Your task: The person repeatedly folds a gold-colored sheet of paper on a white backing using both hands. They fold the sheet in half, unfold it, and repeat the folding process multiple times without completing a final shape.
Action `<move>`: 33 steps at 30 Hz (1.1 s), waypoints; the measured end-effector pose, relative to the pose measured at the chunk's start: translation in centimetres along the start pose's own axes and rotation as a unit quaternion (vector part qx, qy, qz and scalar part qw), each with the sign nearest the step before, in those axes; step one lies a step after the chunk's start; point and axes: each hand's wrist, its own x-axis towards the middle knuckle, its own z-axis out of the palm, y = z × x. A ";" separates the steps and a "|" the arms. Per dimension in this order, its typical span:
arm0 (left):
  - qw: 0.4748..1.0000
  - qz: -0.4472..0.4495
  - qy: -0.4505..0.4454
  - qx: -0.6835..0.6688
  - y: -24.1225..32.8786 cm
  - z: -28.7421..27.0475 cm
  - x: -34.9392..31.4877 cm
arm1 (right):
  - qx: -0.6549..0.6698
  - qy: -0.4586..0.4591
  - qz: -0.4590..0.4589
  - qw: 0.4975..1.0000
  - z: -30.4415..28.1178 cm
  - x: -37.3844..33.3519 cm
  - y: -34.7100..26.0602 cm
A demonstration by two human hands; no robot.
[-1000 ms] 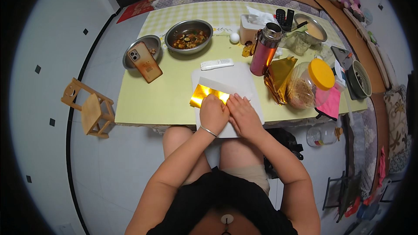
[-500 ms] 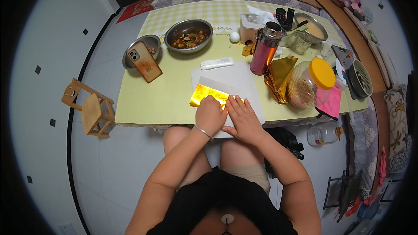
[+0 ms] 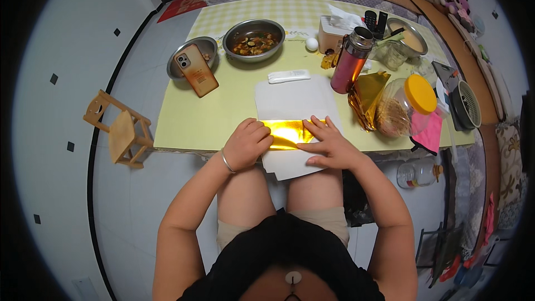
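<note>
A shiny gold foil sheet (image 3: 286,134), folded into a flat strip, lies across white paper (image 3: 295,97) at the table's near edge. My left hand (image 3: 245,144), with a bracelet on its wrist, has its fingers curled closed on the strip's left end. Spread fingers of my right hand (image 3: 333,146) rest flat over the right end. The white paper reaches past the edge above my lap. Beyond it is a narrow white packet (image 3: 288,76). More folded gold foil sheets (image 3: 369,95) stand to the right.
Behind the foil pile rises a pink thermos (image 3: 348,67); beside it lies a yellow-lidded plastic jar (image 3: 397,106). A phone (image 3: 196,71) leans on a metal bowl (image 3: 177,72) at left. Another bowl (image 3: 253,56) holds food in liquid. A small wooden chair (image 3: 123,134) stands left of the table.
The foil strip has turned from slanted to level. My left hand has moved left from its middle to its left end; my right hand has shifted slightly right, its fingers spreading.
</note>
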 end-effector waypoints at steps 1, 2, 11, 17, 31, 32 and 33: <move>1.000 0.009 0.009 -0.007 0.1 0.2 -0.1 | 0.016 -0.002 -0.006 1.000 -0.2 -0.1 0.6; 1.000 0.018 0.017 -0.014 0.1 0.6 -0.2 | 0.067 0.019 0.003 0.998 -0.6 0.0 0.7; 0.949 -0.225 0.039 -0.218 0.6 2.9 -0.9 | 0.075 0.260 0.060 0.961 3.6 3.5 -4.6; 0.911 -0.344 0.073 -0.215 1.4 3.7 0.5 | 0.040 0.332 0.156 0.929 6.1 4.6 -4.6; 0.936 -0.324 0.088 -0.108 1.8 5.4 0.6 | -0.059 0.334 0.136 0.931 5.9 5.0 -5.4; 0.937 -0.323 0.087 -0.104 1.8 5.4 0.6 | -0.062 0.330 0.137 0.932 6.0 5.0 -5.4; 0.937 -0.324 0.086 -0.100 1.8 5.5 0.6 | -0.064 0.325 0.138 0.933 6.1 4.9 -5.3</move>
